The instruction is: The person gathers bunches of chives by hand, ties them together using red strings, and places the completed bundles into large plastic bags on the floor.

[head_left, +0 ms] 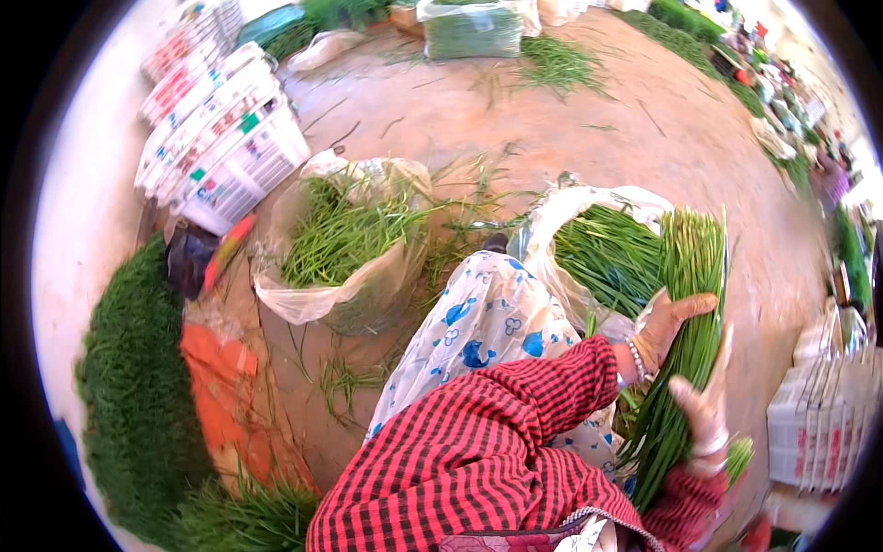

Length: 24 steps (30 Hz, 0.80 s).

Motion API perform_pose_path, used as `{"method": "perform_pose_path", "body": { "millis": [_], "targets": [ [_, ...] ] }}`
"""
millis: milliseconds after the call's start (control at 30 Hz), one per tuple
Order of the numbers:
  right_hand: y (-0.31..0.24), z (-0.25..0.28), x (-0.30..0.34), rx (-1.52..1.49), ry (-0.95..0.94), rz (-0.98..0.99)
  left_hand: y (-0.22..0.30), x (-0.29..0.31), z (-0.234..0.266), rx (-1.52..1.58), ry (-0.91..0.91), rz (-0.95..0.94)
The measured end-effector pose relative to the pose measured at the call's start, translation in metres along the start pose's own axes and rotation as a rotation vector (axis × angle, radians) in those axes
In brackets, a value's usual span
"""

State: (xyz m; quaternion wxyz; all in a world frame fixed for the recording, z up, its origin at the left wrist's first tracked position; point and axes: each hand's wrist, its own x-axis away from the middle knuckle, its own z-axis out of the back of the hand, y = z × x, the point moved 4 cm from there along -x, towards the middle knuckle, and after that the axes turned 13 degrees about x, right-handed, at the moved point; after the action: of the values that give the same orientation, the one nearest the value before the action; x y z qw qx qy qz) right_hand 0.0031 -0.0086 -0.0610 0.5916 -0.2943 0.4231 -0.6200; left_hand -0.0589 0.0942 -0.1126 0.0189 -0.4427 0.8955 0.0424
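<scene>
At the right I have a thick bundle of long green stems (692, 253), with pale cut ends at the top and darker leafy ends hanging down. My left hand (667, 329) is closed around its middle, the thumb across the front. Lower down, my right hand (706, 409) lies against the bundle's right side, fingers stretched out and thumb apart. Both hands look covered by thin, pale gloves. Just behind the bundle, a whitish plastic bag (635, 195) holds more green stems (602, 253). A white sheet with blue prints (478, 336) covers my lap.
Left of my lap stands another open plastic bag (317, 308) of cut stems. Stacked white baskets (230, 166) rise at the left, above a long dark-green heap (138, 386) and an orange cloth (221, 377). White crates (819, 423) stand at the right. Loose stems litter the floor (441, 110).
</scene>
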Motion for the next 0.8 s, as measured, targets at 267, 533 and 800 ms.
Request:
{"method": "perform_pose_path", "body": {
  "millis": [267,533,800],
  "targets": [
    [0.116,0.005,0.058,-0.250,0.130,-0.460,-0.070,-0.014,0.059,-0.145,0.280,0.060],
    [0.102,0.107,0.086,-0.067,-0.083,-0.774,-0.196,0.027,0.088,0.232,0.169,0.691],
    [0.230,0.106,0.091,0.357,-0.974,-1.401,-0.228,0.108,0.161,0.483,0.582,0.938]
  ]
}}
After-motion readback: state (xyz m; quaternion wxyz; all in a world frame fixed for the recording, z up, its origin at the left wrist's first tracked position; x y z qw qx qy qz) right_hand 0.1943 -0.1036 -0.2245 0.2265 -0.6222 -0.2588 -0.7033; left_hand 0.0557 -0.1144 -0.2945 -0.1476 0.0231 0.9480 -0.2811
